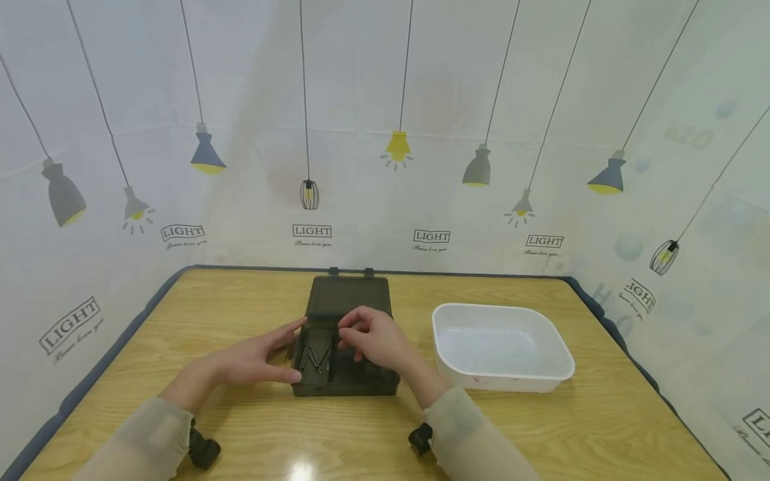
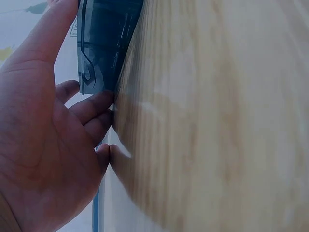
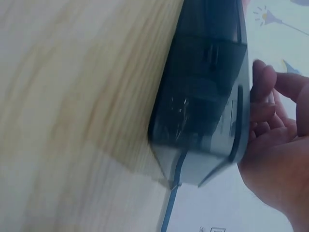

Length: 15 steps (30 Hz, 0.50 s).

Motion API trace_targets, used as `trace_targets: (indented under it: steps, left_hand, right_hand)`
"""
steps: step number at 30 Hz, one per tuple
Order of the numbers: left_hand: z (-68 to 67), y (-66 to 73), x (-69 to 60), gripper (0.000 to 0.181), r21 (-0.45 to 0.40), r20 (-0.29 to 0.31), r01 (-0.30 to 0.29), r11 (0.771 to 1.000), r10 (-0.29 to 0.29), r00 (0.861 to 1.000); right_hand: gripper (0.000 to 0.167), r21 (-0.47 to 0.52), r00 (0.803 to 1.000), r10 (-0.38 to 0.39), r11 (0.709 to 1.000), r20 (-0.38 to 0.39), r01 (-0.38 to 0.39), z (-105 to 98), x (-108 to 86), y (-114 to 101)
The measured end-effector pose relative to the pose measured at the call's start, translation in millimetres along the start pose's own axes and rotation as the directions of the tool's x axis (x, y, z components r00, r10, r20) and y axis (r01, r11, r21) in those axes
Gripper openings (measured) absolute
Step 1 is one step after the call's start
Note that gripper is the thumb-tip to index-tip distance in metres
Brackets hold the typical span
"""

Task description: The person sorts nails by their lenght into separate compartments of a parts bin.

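A dark see-through plastic case (image 1: 363, 386) lies on the table with its lid (image 1: 350, 294) tipped back. Several thin dark rods (image 1: 313, 359), too small to name exactly, lie in its left compartment. My left hand (image 1: 255, 361) rests along the case's left side, thumb at the front corner and forefinger farther back; the left wrist view shows its other fingers (image 2: 96, 108) loosely bent against the case. Over the middle of the case is my right hand (image 1: 375, 337), fingers bent and thumb close to forefinger. Whether something small sits between those fingertips cannot be told.
To the right of the case stands a white rectangular tub (image 1: 505, 384). The wooden table (image 1: 252, 427) ends at a dark edge, with a pale lamp-printed cloth (image 1: 361, 220) hanging behind and at the sides.
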State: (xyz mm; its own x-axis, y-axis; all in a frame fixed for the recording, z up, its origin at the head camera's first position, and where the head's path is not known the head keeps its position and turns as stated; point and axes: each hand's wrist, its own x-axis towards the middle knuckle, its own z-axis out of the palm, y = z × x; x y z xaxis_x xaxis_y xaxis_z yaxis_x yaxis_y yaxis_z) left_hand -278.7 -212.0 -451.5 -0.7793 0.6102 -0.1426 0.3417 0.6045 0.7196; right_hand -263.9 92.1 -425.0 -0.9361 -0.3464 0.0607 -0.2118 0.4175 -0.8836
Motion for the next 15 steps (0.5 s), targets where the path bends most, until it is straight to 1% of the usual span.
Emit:
trace_targets:
  steps: [3, 6, 8, 11, 13, 15]
  left_hand:
    - [0.1, -2.0, 0.4, 0.111, -0.002, -0.011, -0.008, 1.000, 0.008, 1.000]
    - [0.2, -3.8, 1.2, 0.110, 0.002, -0.023, -0.011, 1.000, 0.011, 1.000]
    - [-0.1, -3.6, 1.4, 0.107, 0.019, -0.035, -0.001, 1.000, 0.002, 0.999]
    - [-2.0, -1.9, 2.2, 0.101, 0.020, -0.060, 0.006, 1.000, -0.005, 0.998]
    - [-4.6, -0.6, 3.2, 0.097, 0.017, -0.086, 0.004, 1.000, -0.002, 0.996]
    - [-7.9, 0.3, 5.8, 0.093, 0.014, -0.120, -0.002, 1.000, 0.004, 0.993]
  right_hand:
    - [0.021, 0.031, 0.998, -0.014, 0.999, -0.063, 0.016, -6, 1.6, 4]
    - [0.023, 0.052, 0.986, -0.016, 0.998, -0.168, 0.025, -11, 4.7, 6]
    - [0.023, 0.041, 0.967, -0.014, 0.999, -0.253, 0.025, -14, 8.5, 8]
    - [0.024, 0.033, 0.931, 0.015, 0.999, -0.365, -0.004, -17, 16.3, 12]
    - [0.023, 0.034, 0.908, 0.042, 0.999, -0.416, -0.031, -20, 21.2, 14]
    - [0.023, 0.059, 0.891, 0.080, 0.996, -0.446, -0.059, -22, 24.9, 15]
